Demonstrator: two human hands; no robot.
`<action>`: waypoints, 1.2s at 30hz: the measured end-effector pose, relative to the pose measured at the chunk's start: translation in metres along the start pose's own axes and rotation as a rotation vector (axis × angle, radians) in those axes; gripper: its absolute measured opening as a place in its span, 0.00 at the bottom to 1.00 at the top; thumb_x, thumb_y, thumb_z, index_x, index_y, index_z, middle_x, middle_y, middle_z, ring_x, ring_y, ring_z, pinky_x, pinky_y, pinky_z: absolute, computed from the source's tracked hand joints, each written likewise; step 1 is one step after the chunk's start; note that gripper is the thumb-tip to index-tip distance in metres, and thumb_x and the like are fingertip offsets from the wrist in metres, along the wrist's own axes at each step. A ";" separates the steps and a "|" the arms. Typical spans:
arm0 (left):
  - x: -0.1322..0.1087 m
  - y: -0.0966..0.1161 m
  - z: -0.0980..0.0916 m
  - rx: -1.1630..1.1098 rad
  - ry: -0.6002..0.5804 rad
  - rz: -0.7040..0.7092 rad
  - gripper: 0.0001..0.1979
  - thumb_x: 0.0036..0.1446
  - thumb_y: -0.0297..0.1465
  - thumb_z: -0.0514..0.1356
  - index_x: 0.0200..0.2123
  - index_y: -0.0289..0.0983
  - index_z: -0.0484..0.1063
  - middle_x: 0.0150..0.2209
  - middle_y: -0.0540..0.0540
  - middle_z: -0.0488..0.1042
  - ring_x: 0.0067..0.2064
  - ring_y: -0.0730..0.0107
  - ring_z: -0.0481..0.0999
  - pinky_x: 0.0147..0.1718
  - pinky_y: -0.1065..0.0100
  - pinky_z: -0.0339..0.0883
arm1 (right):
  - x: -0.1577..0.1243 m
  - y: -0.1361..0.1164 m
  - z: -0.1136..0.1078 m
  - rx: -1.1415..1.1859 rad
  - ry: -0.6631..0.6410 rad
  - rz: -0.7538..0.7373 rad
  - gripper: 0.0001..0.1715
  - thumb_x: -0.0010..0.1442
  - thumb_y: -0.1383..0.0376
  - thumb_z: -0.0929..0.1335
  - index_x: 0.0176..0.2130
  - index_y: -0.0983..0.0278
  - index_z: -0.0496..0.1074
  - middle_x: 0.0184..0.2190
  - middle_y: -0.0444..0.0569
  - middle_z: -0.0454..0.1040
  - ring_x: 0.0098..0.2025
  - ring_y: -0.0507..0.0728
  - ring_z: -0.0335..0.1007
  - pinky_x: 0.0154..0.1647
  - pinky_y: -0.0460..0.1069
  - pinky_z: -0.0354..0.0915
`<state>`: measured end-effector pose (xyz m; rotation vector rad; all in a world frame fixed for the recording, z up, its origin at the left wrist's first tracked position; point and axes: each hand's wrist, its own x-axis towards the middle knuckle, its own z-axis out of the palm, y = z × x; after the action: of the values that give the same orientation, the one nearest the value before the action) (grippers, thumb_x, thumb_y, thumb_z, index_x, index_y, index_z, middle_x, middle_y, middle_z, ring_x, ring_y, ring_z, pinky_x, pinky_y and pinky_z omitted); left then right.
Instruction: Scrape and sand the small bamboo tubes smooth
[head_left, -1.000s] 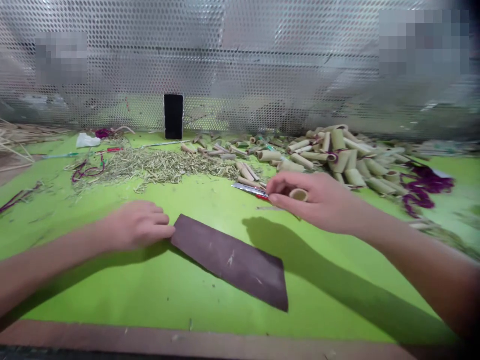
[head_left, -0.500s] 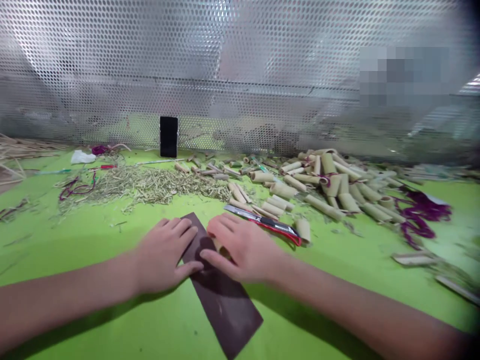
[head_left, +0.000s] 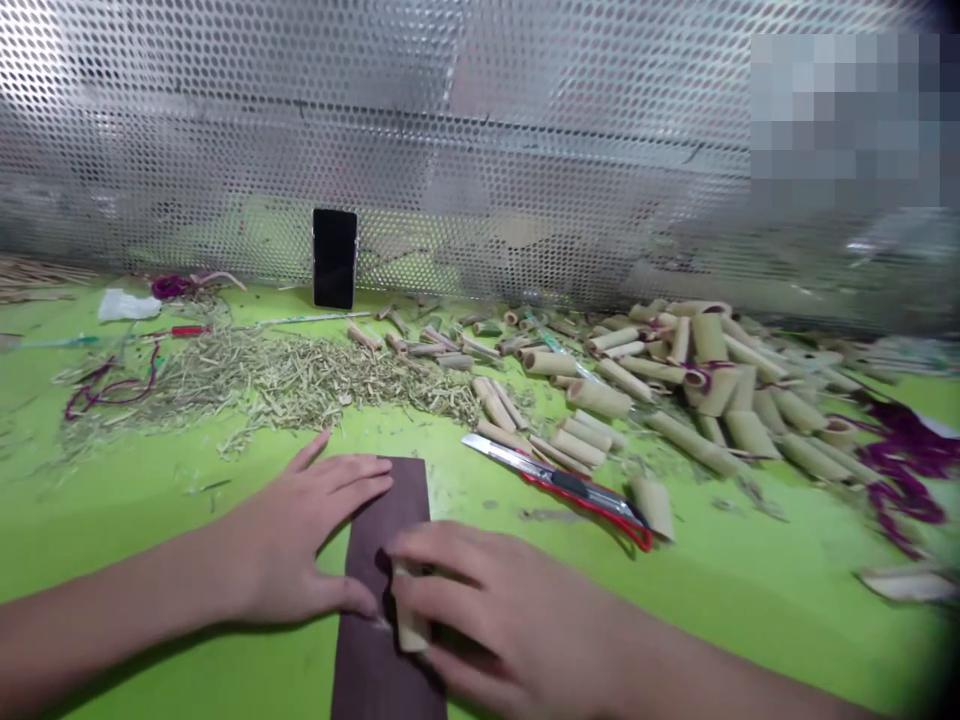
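A dark brown strip of sandpaper [head_left: 382, 520] lies flat on the green table, with a small pale dust mark on it. My left hand [head_left: 292, 540] is spread open, its fingertips and thumb resting on the strip's left edge. Pinched in my right hand [head_left: 495, 610] is a short piece of bamboo tube [head_left: 410, 610], held against the sandpaper; my fingers hide part of it. Right of the strip lies a utility knife [head_left: 559, 485] with a red edge and its blade out, beside another short bamboo tube [head_left: 652, 507].
Cut bamboo tubes [head_left: 742, 400] are heaped at the right, with purple yarn [head_left: 907, 450] beyond. Thin shavings [head_left: 300, 380] cover the back left, near a red-handled tool [head_left: 190, 330]. A phone [head_left: 334, 258] stands against the perforated metal screen [head_left: 420, 170].
My right hand has come nearer along the sandpaper, and the bamboo piece in it now shows. The strip points straighter away from me. My left hand's fingers have spread. The view has shifted.
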<state>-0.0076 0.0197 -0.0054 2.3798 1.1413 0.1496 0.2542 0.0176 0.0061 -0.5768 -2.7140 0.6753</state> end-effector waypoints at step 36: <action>0.005 0.001 -0.014 -0.017 -0.160 0.074 0.51 0.53 0.61 0.63 0.73 0.45 0.52 0.73 0.44 0.50 0.74 0.44 0.46 0.70 0.37 0.20 | -0.006 -0.017 0.002 -0.128 0.016 0.032 0.18 0.65 0.58 0.71 0.51 0.63 0.74 0.52 0.55 0.78 0.54 0.61 0.73 0.60 0.55 0.67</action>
<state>-0.0081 0.0285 0.0071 2.3722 0.9747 -0.0068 0.2531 0.0003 0.0115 -0.6540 -2.7533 0.5042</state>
